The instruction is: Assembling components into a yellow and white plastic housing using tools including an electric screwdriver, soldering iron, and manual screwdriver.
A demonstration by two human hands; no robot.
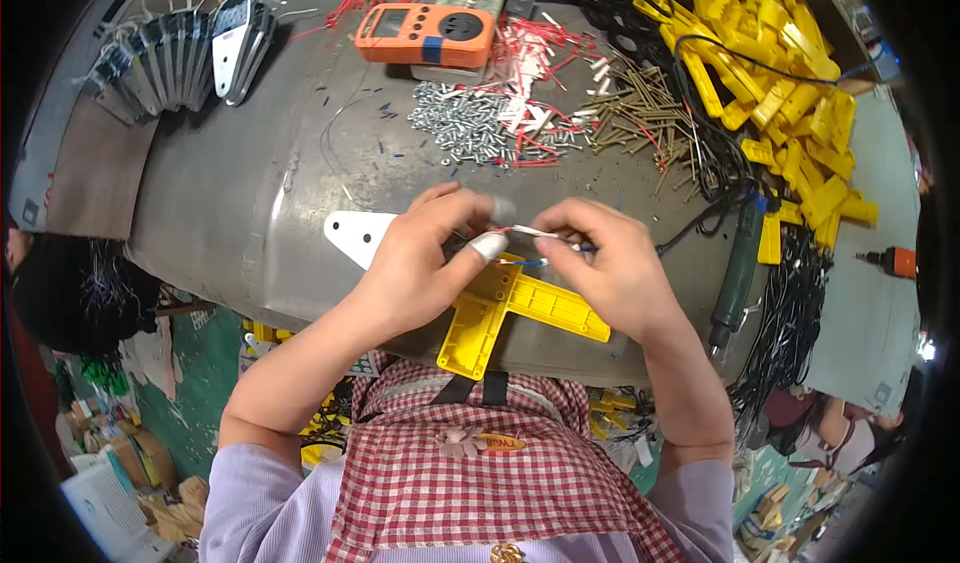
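Observation:
Over the table's front part, my left hand [425,255] and my right hand [612,263] are close together, fingers pinched. A thin red wire with a white sleeve [525,231] runs between their fingertips. White covers wrap the thumb and a finger of my left hand, which is slightly blurred. Just below, a short blue wire [527,263] shows above a yellow plastic housing [556,306], whose hollow, ribbed parts lie at an angle under my hands. A white plate with dark holes [350,235] lies beside my left hand, partly covered by it.
An orange multimeter [427,35] sits at the back. Nearer are heaps of screws [460,123], white sleeves with red wires [525,63] and brass-coloured long screws [645,113]. Yellow housings [800,83] pile up at right, near a dark green tool [738,273]. Dark finished pieces [170,58] stand back left.

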